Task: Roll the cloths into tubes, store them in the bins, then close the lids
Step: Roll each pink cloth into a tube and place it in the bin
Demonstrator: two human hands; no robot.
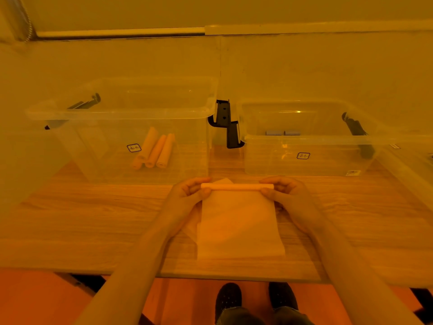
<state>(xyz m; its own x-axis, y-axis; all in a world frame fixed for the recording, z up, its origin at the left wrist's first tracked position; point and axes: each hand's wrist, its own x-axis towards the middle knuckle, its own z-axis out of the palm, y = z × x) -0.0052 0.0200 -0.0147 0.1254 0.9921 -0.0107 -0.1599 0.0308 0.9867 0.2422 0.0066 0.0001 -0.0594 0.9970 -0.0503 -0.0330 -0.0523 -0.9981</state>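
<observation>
Both hands [236, 195] pinch cloth [239, 221] roll's ends; 2 bins [121, 111] behind, 3 rolls [154, 148] in left.

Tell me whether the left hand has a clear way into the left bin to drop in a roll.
Probably yes: the left bin stands open-topped just beyond the left hand, nothing between them. But that hand is busy pinching the cloth.

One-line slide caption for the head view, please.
Both hands, left and right, roll a cloth before two open bins.
</observation>
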